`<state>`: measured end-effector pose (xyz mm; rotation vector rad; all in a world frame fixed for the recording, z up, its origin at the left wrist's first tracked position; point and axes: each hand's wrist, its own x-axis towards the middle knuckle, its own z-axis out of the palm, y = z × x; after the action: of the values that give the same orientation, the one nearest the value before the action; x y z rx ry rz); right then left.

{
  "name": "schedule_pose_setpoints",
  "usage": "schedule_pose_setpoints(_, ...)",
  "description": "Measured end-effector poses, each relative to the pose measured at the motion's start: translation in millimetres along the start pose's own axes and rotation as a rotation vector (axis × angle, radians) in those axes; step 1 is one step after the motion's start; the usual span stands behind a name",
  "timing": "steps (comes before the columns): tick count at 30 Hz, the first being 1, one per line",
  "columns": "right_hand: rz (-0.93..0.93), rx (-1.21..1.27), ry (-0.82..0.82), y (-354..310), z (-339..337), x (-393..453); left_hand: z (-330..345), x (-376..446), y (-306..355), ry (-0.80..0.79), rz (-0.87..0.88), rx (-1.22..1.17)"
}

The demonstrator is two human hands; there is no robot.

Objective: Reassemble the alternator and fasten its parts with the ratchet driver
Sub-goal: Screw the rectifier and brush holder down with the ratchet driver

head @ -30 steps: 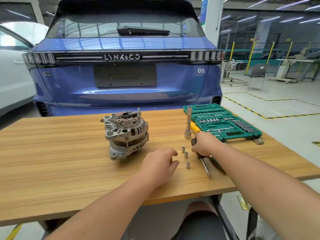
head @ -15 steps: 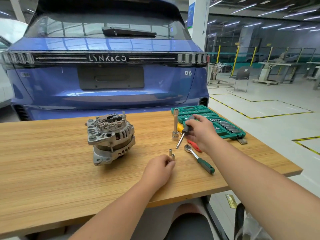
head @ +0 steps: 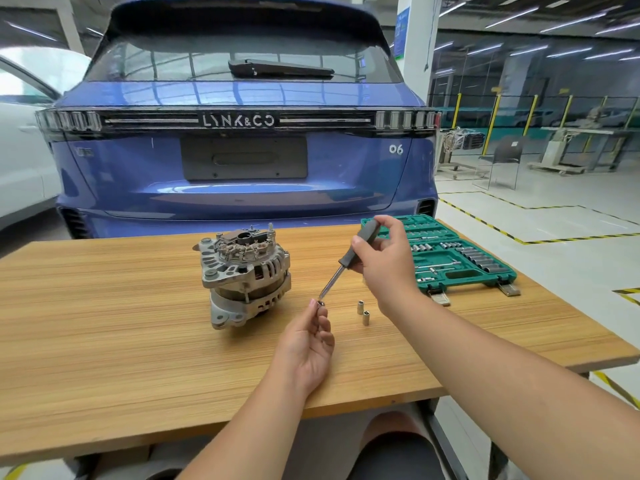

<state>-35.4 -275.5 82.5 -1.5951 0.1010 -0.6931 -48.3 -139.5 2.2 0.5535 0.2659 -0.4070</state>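
The grey alternator (head: 244, 275) stands on the wooden table (head: 104, 323), its open rear end facing up. My right hand (head: 384, 261) grips the black handle of a driver (head: 349, 261) above the table; its steel shaft slants down to the left. My left hand (head: 311, 344) pinches a small silver socket (head: 320, 303) at the shaft's tip. Two more small sockets (head: 363, 311) stand on the table just right of that, apart from both hands.
An open green socket case (head: 460, 268) lies at the table's right rear. A blue car (head: 242, 150) is parked right behind the table, a white car (head: 24, 168) at the left. My knee shows below the table's front edge.
My right hand has lifted the driver off the table and tilted it. My left hand has picked one small socket up and raised it to the shaft's tip.
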Motion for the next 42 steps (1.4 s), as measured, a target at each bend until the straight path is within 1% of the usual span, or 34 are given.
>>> schedule_pose_setpoints(4, -0.123, -0.138, -0.078, -5.3, 2.8, -9.7, -2.2, 0.0, 0.5, -0.003, -0.024, -0.043)
schedule_pose_setpoints(8, -0.206, -0.187, -0.138, -11.8, 3.6, -15.1, -4.0, 0.2, 1.9, -0.027, -0.054, -0.067)
schedule_pose_setpoints(10, -0.219, -0.174, -0.158, -11.8, 3.6, -18.0, -4.8, 0.6, 2.7, -0.049, -0.076, -0.087)
schedule_pose_setpoints(13, -0.241, -0.180, -0.139, -10.8, 5.0, -21.0, -5.9, 2.2, 4.1, -0.057, -0.084, -0.111)
schedule_pose_setpoints(23, -0.216, -0.138, -0.136, -8.9, 13.8, -20.2, -10.9, 7.1, 10.1, -0.065, -0.095, -0.200)
schedule_pose_setpoints(25, -0.220, -0.138, -0.148, -8.1, 14.6, -19.6, -10.7, 6.8, 10.8, -0.074, -0.098, -0.214)
schedule_pose_setpoints(29, -0.284, -0.215, -0.201, -10.5, 19.3, -18.2, -10.3, 5.3, 11.0, -0.090, -0.103, -0.209)
schedule_pose_setpoints(34, -0.294, -0.216, -0.225, -10.9, 27.9, -22.7, -12.0, 5.1, 12.3, -0.101, -0.100, -0.267)
schedule_pose_setpoints(36, -0.253, -0.208, -0.225, -12.5, 26.2, -18.8, -11.9, 4.0, 11.5, -0.110, -0.092, -0.251)
schedule_pose_setpoints(39, -0.140, -0.172, -0.250, -17.7, 18.3, -9.2, -10.3, 2.7, 8.3, -0.126, -0.088, -0.175)
schedule_pose_setpoints(41, -0.112, -0.158, -0.274, -20.9, 10.2, -3.5, -8.1, 2.7, 5.4, -0.130, -0.084, -0.030)
schedule_pose_setpoints(42, -0.115, -0.161, -0.275, -22.1, 6.1, -1.4, -7.3, 3.4, 4.8, -0.124, -0.047, 0.112)
